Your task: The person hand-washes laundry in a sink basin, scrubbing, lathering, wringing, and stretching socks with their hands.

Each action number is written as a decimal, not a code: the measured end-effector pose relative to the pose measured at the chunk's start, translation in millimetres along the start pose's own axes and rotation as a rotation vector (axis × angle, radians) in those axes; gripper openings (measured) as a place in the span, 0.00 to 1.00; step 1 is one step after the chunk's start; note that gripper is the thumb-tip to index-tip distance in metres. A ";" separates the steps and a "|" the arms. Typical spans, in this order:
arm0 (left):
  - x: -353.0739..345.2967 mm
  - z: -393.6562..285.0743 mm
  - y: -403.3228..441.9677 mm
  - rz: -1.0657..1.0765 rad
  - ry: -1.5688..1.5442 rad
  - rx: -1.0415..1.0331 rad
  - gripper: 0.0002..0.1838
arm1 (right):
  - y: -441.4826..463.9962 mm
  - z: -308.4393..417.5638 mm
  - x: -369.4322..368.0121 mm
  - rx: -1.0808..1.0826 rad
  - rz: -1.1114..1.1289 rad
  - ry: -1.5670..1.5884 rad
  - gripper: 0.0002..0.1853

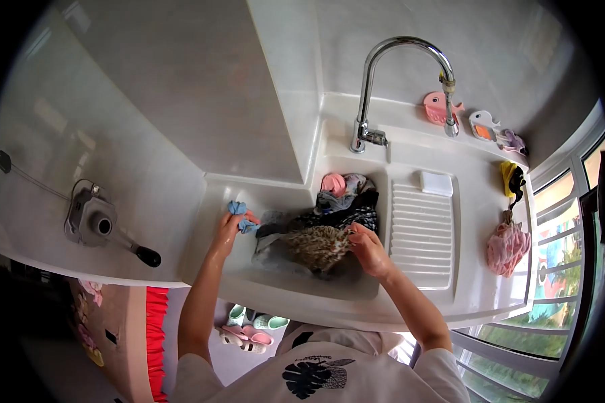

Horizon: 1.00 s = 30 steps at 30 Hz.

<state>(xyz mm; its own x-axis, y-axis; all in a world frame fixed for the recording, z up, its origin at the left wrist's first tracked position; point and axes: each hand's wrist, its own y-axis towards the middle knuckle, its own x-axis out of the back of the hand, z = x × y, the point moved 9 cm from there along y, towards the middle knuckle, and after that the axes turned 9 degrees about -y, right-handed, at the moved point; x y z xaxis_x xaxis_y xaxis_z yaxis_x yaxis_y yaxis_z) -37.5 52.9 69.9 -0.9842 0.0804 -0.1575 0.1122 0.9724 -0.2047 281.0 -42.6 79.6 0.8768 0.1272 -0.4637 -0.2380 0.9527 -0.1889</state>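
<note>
My left hand is closed around a small light-blue cloth, held above the left side of the sink basin. At the basin's right side, my right hand pinches the edge of a brown leopard-print cloth, which hangs down into the water. Behind it lies a heap of wet laundry: dark checked fabric, a grey piece and a pink piece. The lower part of the leopard-print cloth is under cloudy water.
A chrome faucet arches over the sink. Right of the basin is a ribbed washboard with a white soap bar. Whale-shaped soap holders line the back ledge; a pink mesh bundle lies at the right edge. Clogs stand below.
</note>
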 end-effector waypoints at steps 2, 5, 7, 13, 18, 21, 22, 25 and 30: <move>-18.5 -10.1 -6.7 0.088 -0.042 0.058 0.18 | -11.0 18.5 -5.3 -0.008 -0.020 0.032 0.02; -30.0 -11.8 -7.5 0.164 0.022 0.054 0.21 | -28.5 54.8 -5.4 0.027 -0.084 0.266 0.05; -34.7 -9.4 -6.9 0.140 0.094 0.054 0.22 | -34.4 79.6 -2.3 0.136 -0.033 0.307 0.06; -26.6 44.0 9.6 0.145 0.456 0.158 0.20 | -33.2 74.4 11.7 0.034 -0.116 0.013 0.03; -20.9 123.8 22.5 0.399 0.962 0.347 0.13 | -18.2 19.8 40.2 -0.097 -0.098 -1.126 0.04; -2.3 142.9 36.5 0.284 1.208 0.179 0.13 | -15.2 -18.6 43.5 0.094 -0.172 -1.766 0.07; -4.2 123.0 39.0 0.147 1.382 -0.019 0.13 | -16.2 -10.3 20.0 0.318 -0.206 -2.035 0.08; -31.0 83.4 29.9 0.118 1.139 0.025 0.16 | -11.2 -14.7 -31.7 0.544 -0.038 -1.928 0.13; -109.1 62.1 -1.7 0.728 0.660 -0.014 0.15 | 33.5 -61.7 -63.1 0.285 0.036 -1.377 0.23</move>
<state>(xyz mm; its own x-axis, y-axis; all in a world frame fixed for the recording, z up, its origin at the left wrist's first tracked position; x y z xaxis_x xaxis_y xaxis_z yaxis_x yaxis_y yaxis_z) 78.1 28.8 27.4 -0.5542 0.7633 0.3321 0.7244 0.6388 -0.2594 192.0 -35.7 49.1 0.6118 0.1592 0.7749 -0.3229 0.9445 0.0609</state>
